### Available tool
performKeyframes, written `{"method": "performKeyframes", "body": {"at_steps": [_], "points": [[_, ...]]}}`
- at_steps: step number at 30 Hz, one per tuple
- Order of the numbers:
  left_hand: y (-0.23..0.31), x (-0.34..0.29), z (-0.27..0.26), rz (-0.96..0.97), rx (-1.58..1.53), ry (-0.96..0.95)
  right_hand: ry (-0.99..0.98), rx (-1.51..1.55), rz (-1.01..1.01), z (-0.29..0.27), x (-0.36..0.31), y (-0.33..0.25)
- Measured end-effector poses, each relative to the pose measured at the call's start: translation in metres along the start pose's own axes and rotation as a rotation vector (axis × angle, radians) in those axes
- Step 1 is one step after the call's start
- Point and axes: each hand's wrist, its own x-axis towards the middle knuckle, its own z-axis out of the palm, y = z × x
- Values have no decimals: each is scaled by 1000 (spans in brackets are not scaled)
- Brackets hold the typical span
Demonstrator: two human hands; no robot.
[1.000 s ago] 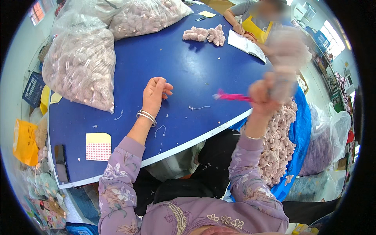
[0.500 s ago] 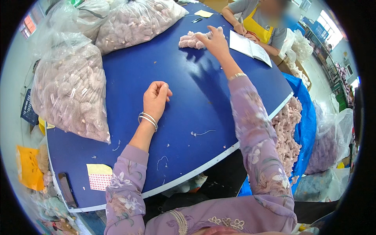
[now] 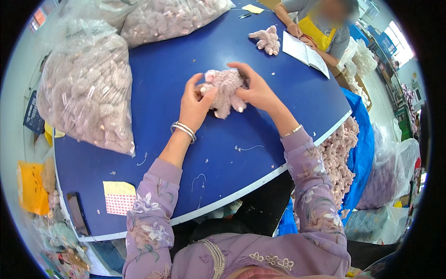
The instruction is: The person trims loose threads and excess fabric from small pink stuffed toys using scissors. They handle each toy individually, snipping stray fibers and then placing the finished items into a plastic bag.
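Note:
A small fuzzy pinkish plush toy (image 3: 225,93) is held just above the blue table (image 3: 167,107), between both my hands. My left hand (image 3: 195,100) grips its left side, thumb and fingers closed on it. On its right side, my right hand (image 3: 255,90) has the fingers curled over the top and the thumb pressed against the plush. The toy's stubby limbs with pale tips hang down. A second plush toy (image 3: 267,40) of the same kind lies farther off at the back right, beside an open notebook (image 3: 302,51).
Clear bags of plush toys (image 3: 88,93) stand along the left. A sticker sheet (image 3: 119,197) and a dark phone-like object (image 3: 77,214) lie near the front left. Across the table a person (image 3: 320,32) writes. A blue sack of plush toys (image 3: 337,153) sits below the right edge.
My right hand has come back toward me with a plush toy, leaving another at the back. My left hand has gone from a loose fist on the table to holding the toy.

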Motion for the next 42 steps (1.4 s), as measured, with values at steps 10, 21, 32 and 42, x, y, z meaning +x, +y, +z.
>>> {"method": "performKeyframes", "body": {"at_steps": [10, 21, 32, 42], "points": [[-8, -3, -10, -27, -194, -155, 87, 188, 303, 19, -21, -10], [-11, 7, -7, -54, -369, -56, 536, 741, 181, -36, -47, -50], [-4, 3, 11, -25, 11, -90, 632, -763, -21, -131, 45, 75], [-14, 6, 5, 38, -57, -57, 296, -434, -28, -66, 45, 93]]}}
